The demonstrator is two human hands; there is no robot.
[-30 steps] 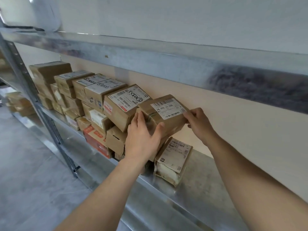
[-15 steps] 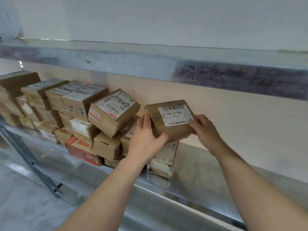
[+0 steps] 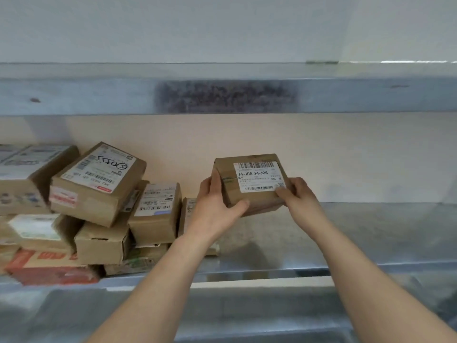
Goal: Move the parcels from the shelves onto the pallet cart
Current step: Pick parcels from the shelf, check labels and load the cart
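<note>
Both hands, left hand (image 3: 214,206) and right hand (image 3: 296,194), grip the labelled cardboard parcel (image 3: 249,184) above the shelf (image 3: 371,231); the thumb-edge hold seems shallow, so it may slip while turning.

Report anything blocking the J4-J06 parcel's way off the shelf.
Nothing visible does. The left hand and right hand grip the parcel, clear of the stacked parcels to its left and below the upper shelf beam. The pallet cart is unseen.

the labelled parcel (image 3: 249,183), gripped between left hand (image 3: 214,206) and right hand (image 3: 298,195), has left the stacked parcels (image 3: 99,194) and is now held rightward, above bare shelf (image 3: 371,231).
</note>
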